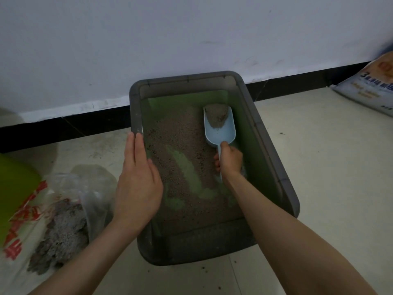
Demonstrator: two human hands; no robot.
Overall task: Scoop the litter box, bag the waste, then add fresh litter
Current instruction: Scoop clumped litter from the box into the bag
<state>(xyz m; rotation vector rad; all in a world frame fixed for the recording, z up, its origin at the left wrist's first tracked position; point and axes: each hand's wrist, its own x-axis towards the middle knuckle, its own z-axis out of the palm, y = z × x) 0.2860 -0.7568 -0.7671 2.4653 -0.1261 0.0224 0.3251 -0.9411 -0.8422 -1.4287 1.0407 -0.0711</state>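
Scooping: right hand (230, 158) grips scoop (220, 126), loaded with litter.
Bracing: left hand (138, 177), fingers straight, rests on litter box (274, 167) rim.
Beside left hand: waste bag (59, 220).

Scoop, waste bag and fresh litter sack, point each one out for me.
scoop (221, 133): head view, on the bare blue bowl behind its load.
waste bag (63, 228): head view, on the clumped waste showing through the plastic.
fresh litter sack (370, 88): head view, on its printed face.
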